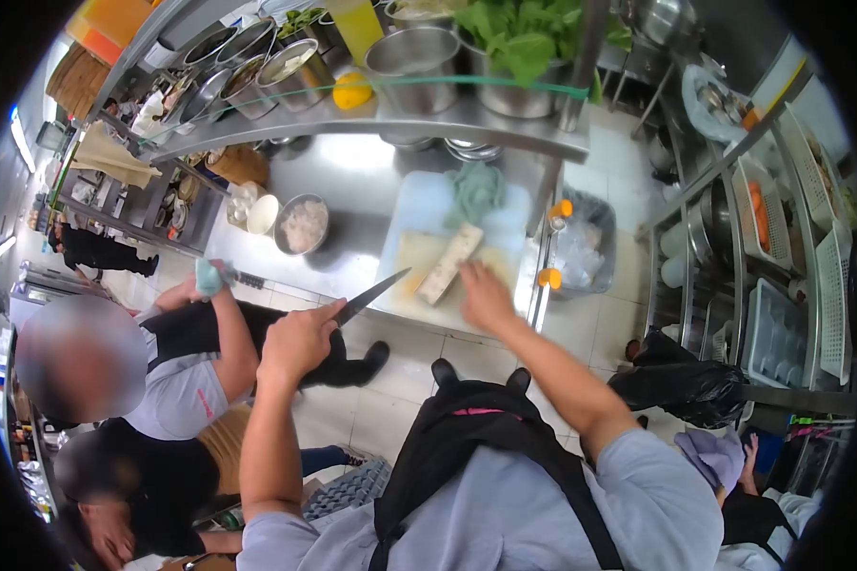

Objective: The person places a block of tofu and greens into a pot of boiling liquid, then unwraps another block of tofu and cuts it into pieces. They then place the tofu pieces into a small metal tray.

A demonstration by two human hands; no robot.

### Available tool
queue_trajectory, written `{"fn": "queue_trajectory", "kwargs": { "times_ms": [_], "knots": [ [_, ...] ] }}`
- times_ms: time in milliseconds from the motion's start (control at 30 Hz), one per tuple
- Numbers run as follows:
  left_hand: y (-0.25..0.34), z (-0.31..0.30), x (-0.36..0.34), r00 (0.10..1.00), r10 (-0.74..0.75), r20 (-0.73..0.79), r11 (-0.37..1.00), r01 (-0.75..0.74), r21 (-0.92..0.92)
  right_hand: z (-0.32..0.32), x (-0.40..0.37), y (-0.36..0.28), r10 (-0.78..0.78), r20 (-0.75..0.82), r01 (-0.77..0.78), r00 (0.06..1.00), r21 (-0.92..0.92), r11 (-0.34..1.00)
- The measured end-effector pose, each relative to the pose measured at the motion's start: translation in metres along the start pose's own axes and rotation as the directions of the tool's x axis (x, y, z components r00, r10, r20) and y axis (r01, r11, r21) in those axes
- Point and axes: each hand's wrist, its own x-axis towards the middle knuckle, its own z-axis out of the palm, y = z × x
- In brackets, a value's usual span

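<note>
My left hand [300,341] grips the handle of a kitchen knife [372,297], held up left of the cutting board with its blade pointing up and right. On the white cutting board [411,202] lies a long, pale rectangular block [450,265] with dark specks, set at a slant. A yellowish-brown stain spreads over the board around it. My right hand [490,297] is at the block's right side, fingers stretched toward it and fingertips right at its edge. A crumpled green cloth [477,193] rests at the far end of the board.
Left of the board stands a metal bowl [302,225] of pale food. An overhead shelf [371,131] carries pots, a lemon and leafy greens. A lined bin [581,243] is beyond the counter's right end. A co-worker [186,366] stands close on my left, holding a cloth and a blade.
</note>
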Motion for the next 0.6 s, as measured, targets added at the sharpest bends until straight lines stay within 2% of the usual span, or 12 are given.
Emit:
{"fn": "queue_trajectory", "kwargs": {
  "times_ms": [67,100,167,200,267,300,367,400,433,467,533,600],
  "knots": [
    [-0.007,0.012,-0.001,1.0,-0.02,0.014,1.0,0.02,-0.017,-0.03,0.035,0.007,-0.249,-0.147,0.189,0.957,-0.335,0.923],
    [-0.009,0.017,-0.001,0.999,-0.039,0.018,0.999,0.04,-0.021,-0.032,0.055,0.017,-0.25,-0.142,0.19,0.958,-0.34,0.921],
    [-0.014,0.026,0.001,1.0,-0.019,0.015,0.999,0.019,-0.028,-0.027,0.091,0.038,-0.43,0.08,0.426,0.899,-0.378,0.822],
    [-0.016,0.028,0.001,1.0,0.003,0.017,1.0,-0.003,-0.029,-0.028,0.102,0.041,-0.431,0.081,0.428,0.899,-0.38,0.82],
    [-0.02,0.029,0.001,1.0,0.016,0.019,1.0,-0.016,-0.022,-0.029,0.111,0.039,-0.306,0.397,0.389,0.866,-0.147,0.909],
    [-0.021,0.03,0.001,0.999,0.028,0.019,0.999,-0.027,-0.016,-0.025,0.108,0.037,-0.307,0.405,0.392,0.862,-0.146,0.908],
    [-0.017,0.025,0.001,1.0,-0.006,0.031,1.0,0.007,-0.021,-0.018,0.085,0.024,-0.139,0.366,0.176,0.92,-0.07,0.982],
    [-0.016,0.023,0.001,0.999,-0.031,0.037,0.999,0.032,-0.018,-0.011,0.069,0.018,-0.137,0.372,0.176,0.918,-0.071,0.982],
    [-0.018,0.028,0.002,1.0,0.005,-0.028,1.0,-0.005,-0.023,-0.002,0.051,0.01,-0.159,0.115,0.173,0.981,-0.126,0.977],
    [-0.017,0.03,0.005,1.0,0.009,-0.025,1.0,-0.009,-0.022,0.006,0.033,0.004,-0.181,-0.154,0.153,0.971,-0.179,0.972],
    [-0.015,0.029,0.014,0.996,0.07,-0.049,0.996,-0.067,0.058,0.009,0.015,-0.001,-0.23,-0.189,0.179,0.955,-0.253,0.951],
    [0.001,0.021,0.019,0.997,0.071,-0.028,0.994,-0.068,0.083,0.029,0.007,0.014,-0.415,-0.141,0.368,0.899,-0.274,0.889]
  ]
}}
